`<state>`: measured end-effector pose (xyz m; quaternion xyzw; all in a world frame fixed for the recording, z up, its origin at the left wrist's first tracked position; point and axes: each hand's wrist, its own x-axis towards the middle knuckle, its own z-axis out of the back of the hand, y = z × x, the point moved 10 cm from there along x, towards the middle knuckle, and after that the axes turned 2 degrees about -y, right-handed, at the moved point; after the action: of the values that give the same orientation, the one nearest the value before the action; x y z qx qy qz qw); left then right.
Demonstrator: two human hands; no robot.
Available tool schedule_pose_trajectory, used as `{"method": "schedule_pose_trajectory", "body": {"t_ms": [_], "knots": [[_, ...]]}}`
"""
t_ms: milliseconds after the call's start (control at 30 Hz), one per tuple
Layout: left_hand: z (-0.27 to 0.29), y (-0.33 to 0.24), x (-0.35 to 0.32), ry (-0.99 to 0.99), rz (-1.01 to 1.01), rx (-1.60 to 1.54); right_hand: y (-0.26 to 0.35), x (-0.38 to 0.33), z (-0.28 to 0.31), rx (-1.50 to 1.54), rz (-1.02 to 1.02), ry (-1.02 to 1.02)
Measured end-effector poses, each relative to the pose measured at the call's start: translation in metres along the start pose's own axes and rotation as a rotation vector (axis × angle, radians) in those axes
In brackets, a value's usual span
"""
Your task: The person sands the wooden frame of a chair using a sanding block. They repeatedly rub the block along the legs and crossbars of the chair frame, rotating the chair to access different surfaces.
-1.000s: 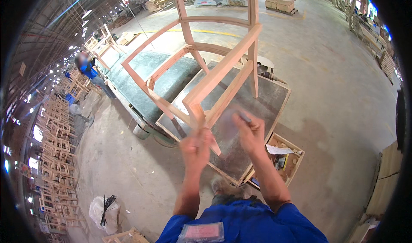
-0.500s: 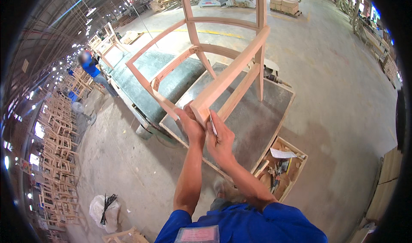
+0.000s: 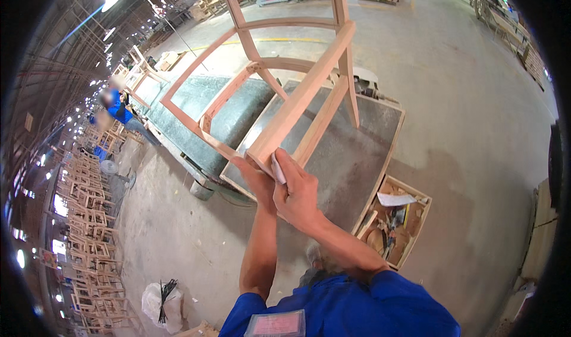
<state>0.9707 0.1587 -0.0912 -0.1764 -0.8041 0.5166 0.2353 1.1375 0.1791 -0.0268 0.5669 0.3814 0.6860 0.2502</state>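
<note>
A bare wooden armchair frame (image 3: 315, 93) stands tilted in view on a metal-topped worktable (image 3: 375, 143), its near armrest end pointing at me. My left hand (image 3: 257, 179) is closed round the front corner of that armrest, from below and the left. Against the corner's right side, my right hand (image 3: 297, 193) pinches a folded whitish sheet, which looks like sandpaper (image 3: 278, 169). The two hands touch at the wrist and palm. My fingers under the corner are partly hidden.
A wooden tray (image 3: 423, 206) with tools and a white sheet hangs at the table's right side. Left of the table lies a green-topped surface (image 3: 220, 93). A person in blue (image 3: 122, 111) stands far left, above stacked chair frames (image 3: 92, 230). A white bag (image 3: 160, 307) sits on the floor.
My view has shifted, so the chair frame appears lower and further left. My right hand has turned a little with the sandpaper along the armrest corner; my left hand keeps its hold.
</note>
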Motion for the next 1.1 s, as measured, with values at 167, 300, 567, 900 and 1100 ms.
{"method": "schedule_pose_trajectory", "body": {"t_ms": [167, 300, 567, 900, 1100], "knots": [[0.027, 0.013, 0.017, -0.109, -0.046, 0.025, -0.041, -0.023, -0.011, -0.049, 0.040, 0.029], [0.031, 0.003, 0.019, -0.151, -0.077, 0.088, -0.039, 0.004, 0.012, 0.138, 0.132, -0.042], [0.004, -0.030, 0.003, -0.087, -0.226, 0.462, -0.046, 0.028, 0.002, 0.656, -0.604, -0.110], [0.014, -0.015, 0.011, 0.075, -0.473, 0.796, -0.042, 0.050, -0.013, 1.311, -1.015, -0.128], [0.007, -0.023, 0.008, -0.012, -0.637, 0.861, -0.043, 0.052, -0.018, 1.325, -0.971, -0.200]]}}
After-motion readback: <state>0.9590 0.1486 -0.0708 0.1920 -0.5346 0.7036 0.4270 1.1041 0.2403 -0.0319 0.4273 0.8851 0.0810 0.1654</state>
